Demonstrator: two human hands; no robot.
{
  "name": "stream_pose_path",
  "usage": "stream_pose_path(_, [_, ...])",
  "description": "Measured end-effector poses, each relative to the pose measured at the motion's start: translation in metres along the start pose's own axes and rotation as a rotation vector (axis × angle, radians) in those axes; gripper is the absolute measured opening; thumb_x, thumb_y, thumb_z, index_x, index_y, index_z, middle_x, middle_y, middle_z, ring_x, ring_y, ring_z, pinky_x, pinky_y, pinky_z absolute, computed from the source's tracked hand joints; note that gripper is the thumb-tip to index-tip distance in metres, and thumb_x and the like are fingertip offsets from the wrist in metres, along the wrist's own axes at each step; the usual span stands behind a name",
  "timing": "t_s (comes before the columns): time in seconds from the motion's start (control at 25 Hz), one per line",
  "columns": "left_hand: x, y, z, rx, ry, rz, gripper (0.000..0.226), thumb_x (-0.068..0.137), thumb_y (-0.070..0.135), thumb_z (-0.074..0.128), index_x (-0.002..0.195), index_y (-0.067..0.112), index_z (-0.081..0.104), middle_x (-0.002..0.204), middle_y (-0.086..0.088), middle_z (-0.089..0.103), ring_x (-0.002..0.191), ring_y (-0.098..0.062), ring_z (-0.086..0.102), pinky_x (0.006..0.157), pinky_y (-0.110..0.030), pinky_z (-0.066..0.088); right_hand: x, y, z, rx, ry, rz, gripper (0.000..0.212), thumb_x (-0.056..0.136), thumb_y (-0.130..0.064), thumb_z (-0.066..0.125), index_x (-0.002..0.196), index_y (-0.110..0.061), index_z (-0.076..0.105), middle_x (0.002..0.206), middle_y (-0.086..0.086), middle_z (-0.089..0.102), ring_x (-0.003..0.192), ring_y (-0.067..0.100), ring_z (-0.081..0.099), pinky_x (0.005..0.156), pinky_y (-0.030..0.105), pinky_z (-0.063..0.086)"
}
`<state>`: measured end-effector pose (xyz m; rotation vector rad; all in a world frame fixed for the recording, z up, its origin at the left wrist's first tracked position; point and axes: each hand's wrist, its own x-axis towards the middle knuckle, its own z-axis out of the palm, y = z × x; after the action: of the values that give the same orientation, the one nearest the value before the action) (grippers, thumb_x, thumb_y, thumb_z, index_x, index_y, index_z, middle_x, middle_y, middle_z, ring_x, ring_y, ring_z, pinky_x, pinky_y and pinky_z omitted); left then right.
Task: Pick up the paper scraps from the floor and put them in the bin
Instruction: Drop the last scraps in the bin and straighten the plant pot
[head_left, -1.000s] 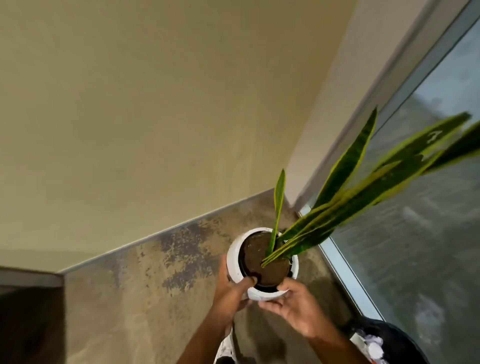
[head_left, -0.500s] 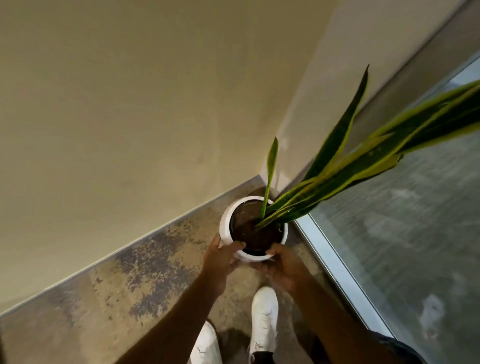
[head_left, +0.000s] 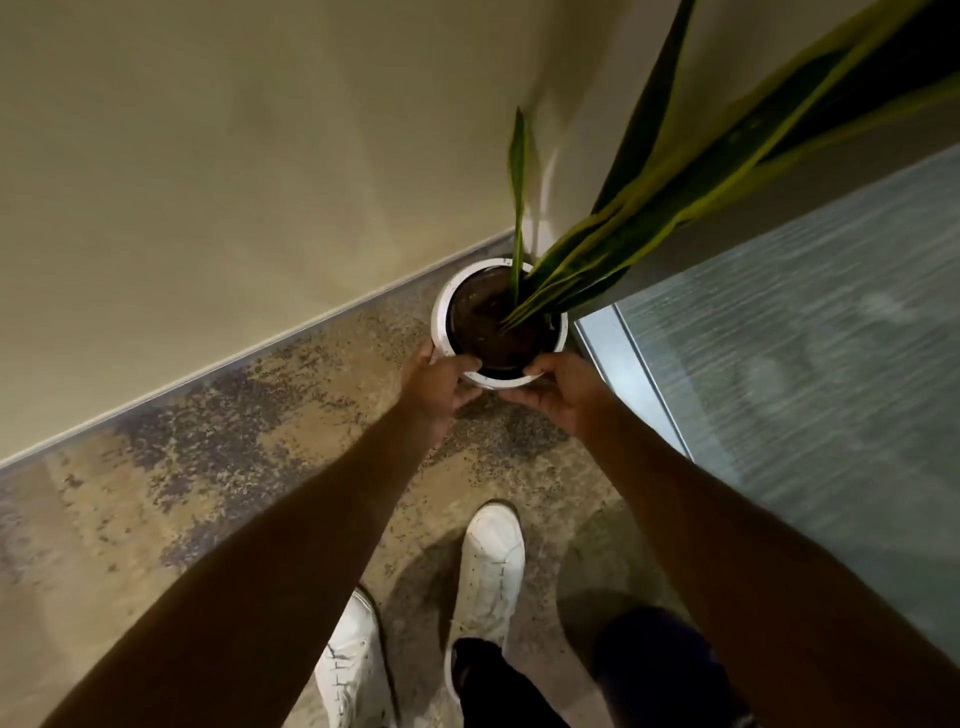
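White shoes planted, the person is reaching forward, left hand and right hand clasping the plant pot, now lowered into the corner. Scraps and bin have dropped from sight; the errand looks finished.

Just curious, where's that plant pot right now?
The white pot sits in the floor corner between wall and glass, held by the left hand and right hand.
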<state>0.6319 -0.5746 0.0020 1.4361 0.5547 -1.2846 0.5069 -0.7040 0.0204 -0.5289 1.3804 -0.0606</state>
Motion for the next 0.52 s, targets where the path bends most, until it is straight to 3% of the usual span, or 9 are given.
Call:
stream_pose_path(0.16, [0.036,0.006,0.005,0.004,0.004,0.017,0.073,0.084,-0.003,0.076,0.149,0.023,0.055,0.132,-0.013,0.073,0.109,-0.033,0.076,0.092,-0.049,0.064,0.034,-0.006,0.008,0.0,-0.023,-0.033,0.053,0.092,0.018,0.041,0.141,0.005,0.056,0.129,0.026,0.066,0.105,0.047,0.068,0.088,0.059,0.063])
stream_pose_path(0.24, [0.047,0.011,0.008,0.002,0.001,0.022,0.072,0.084,-0.005,0.075,0.149,0.02,0.057,0.131,-0.015,0.073,0.111,-0.036,0.075,0.087,-0.047,0.066,0.045,-0.008,0.011,0.007,-0.029,-0.043,0.048,0.091,0.018,0.042,0.134,0.004,0.059,0.121,0.025,0.068,0.096,0.043,0.069,0.077,0.053,0.066])
stream_pose_path(0.36, [0.059,0.016,0.011,0.01,0.002,0.032,0.071,0.083,-0.007,0.074,0.148,0.017,0.057,0.132,-0.019,0.072,0.115,-0.041,0.073,0.072,-0.039,0.065,0.055,-0.012,0.014,0.003,-0.038,-0.052,0.041,0.092,0.016,0.044,0.128,0.005,0.061,0.112,0.023,0.07,0.092,0.041,0.069,0.065,0.049,0.068])
stream_pose_path(0.52, [0.071,0.018,0.012,-0.022,-0.023,0.039,0.075,0.082,-0.007,0.076,0.15,0.02,0.057,0.133,-0.017,0.071,0.115,-0.041,0.073,0.076,-0.041,0.064,0.06,-0.02,0.014,-0.009,-0.063,-0.055,0.037,0.093,0.014,0.045,0.125,0.004,0.062,0.105,0.02,0.072,0.088,0.037,0.07,0.058,0.041,0.066])
